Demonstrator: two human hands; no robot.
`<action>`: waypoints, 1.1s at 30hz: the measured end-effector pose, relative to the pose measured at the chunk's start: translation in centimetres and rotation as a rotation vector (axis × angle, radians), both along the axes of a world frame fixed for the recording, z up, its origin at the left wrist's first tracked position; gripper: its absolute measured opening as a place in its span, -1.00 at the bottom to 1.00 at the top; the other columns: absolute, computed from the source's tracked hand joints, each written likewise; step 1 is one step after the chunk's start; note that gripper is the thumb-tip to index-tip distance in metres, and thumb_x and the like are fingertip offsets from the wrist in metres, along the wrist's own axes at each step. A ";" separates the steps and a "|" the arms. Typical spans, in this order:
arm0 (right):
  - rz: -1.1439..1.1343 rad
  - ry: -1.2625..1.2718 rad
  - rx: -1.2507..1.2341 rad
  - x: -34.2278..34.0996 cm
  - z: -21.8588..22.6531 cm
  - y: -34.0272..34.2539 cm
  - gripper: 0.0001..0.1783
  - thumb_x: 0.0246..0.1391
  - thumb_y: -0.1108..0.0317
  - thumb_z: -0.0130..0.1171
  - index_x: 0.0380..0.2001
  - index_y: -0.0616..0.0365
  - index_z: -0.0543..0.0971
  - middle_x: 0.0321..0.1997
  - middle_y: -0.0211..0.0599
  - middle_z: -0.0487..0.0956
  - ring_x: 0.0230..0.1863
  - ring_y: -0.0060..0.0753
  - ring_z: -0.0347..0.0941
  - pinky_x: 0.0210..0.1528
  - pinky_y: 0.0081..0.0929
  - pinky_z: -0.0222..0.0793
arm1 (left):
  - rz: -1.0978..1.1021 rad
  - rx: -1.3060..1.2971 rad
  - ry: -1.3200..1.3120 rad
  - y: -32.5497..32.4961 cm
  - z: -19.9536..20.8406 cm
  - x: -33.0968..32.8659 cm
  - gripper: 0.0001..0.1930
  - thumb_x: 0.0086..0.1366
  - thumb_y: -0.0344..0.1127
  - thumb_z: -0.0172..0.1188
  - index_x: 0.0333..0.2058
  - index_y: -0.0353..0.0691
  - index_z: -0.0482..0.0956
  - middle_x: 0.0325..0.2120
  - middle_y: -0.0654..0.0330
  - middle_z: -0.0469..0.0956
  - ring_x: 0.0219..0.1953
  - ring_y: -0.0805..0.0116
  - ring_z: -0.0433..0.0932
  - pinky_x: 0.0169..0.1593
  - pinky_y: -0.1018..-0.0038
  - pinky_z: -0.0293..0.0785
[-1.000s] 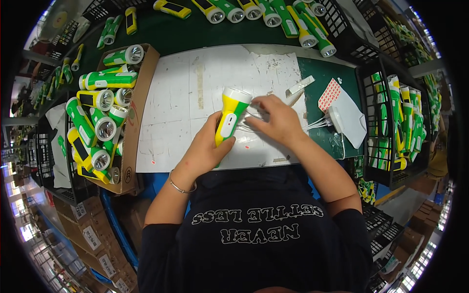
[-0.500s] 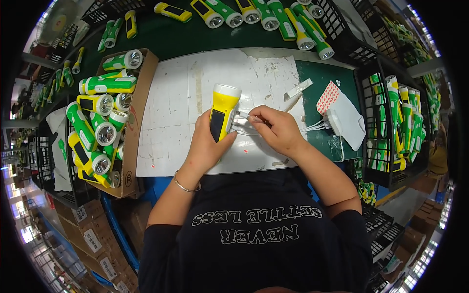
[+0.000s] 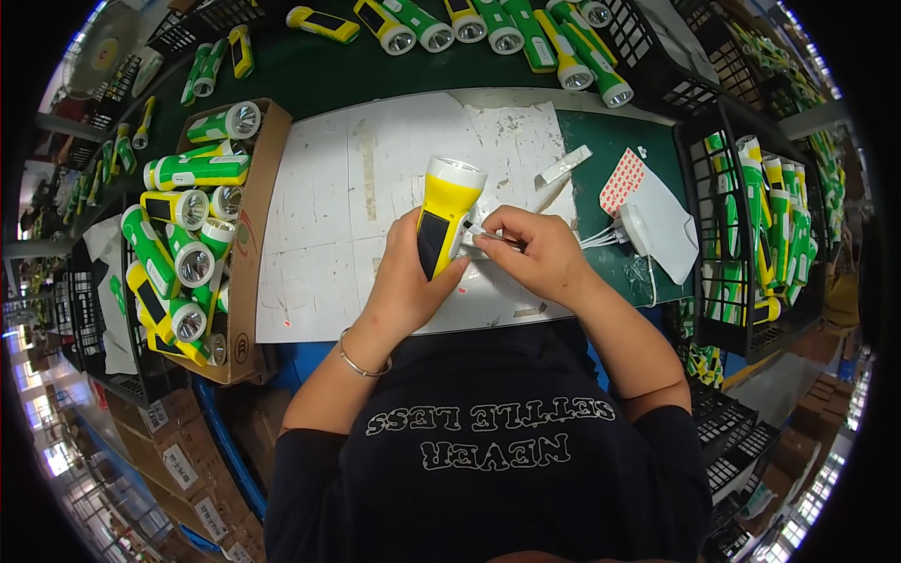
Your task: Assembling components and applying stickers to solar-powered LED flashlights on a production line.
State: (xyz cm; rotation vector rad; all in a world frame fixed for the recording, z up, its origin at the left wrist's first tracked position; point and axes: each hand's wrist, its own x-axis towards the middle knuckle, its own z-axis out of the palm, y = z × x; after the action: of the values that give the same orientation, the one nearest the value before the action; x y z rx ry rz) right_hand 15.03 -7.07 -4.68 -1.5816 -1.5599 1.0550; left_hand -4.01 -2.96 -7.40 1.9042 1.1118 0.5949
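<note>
In my left hand (image 3: 408,277) is a yellow flashlight (image 3: 449,197) with a white head and a dark panel on its side. It stands head up, and my fingers wrap its lower body. My right hand (image 3: 537,255) pinches a small cable plug (image 3: 475,228) at the flashlight's right side. Whether the plug sits in the body or only touches it, I cannot tell. White cables (image 3: 598,240) run right from beneath my right hand to a round white device (image 3: 635,228).
A cardboard box (image 3: 258,202) of green and yellow flashlights stands at left. At right is a black crate (image 3: 706,220) with more. Others lie along the far green surface (image 3: 375,70). A white sheet with red stickers (image 3: 624,183) and a clear strip (image 3: 563,165) lie near the board (image 3: 324,235).
The flashlight has shifted slightly right and is closer to my right hand. The plug between my right fingers now meets its side. The whole view has moved slightly.
</note>
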 end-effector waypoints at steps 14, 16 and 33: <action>0.159 0.344 -0.242 1.8 -1.5 1.2 -0.77 0.05 0.31 0.16 -0.56 0.22 0.45 -0.65 -0.58 0.33 -0.56 -0.77 0.16 -0.52 -0.68 0.10 | -0.032 0.203 0.133 -0.6 1.0 0.7 -0.36 -0.02 -0.42 0.29 0.04 -0.26 0.18 -0.24 -0.02 0.29 -0.23 -0.03 0.40 -0.19 0.27 0.42; 0.109 0.358 -0.240 1.3 -1.2 1.3 -0.77 0.05 0.31 0.15 -0.57 0.22 0.44 -0.66 -0.59 0.31 -0.56 -0.77 0.15 -0.52 -0.67 0.10 | -0.037 0.252 0.135 -0.5 1.1 0.7 -0.37 0.01 -0.39 0.27 0.05 -0.21 0.18 -0.23 -0.01 0.28 -0.29 -0.05 0.46 -0.27 0.23 0.48; -0.058 -0.280 0.260 0.3 0.6 -1.3 -0.33 -0.24 0.04 0.33 -0.04 0.08 0.39 -0.07 -0.20 0.48 -0.15 -0.11 0.48 -0.14 -0.35 0.42 | 0.204 -0.423 -0.702 1.6 2.2 1.6 -0.50 0.26 -0.30 0.08 0.12 -0.24 0.15 -0.25 0.23 0.34 -0.19 0.48 0.35 -0.14 0.54 0.37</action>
State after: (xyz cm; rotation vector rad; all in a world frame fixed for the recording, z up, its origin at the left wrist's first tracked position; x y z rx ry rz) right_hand 15.35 -8.35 -4.07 -1.6306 -1.7425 0.5883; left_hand -2.38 -1.33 -5.19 1.0897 0.8725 0.9600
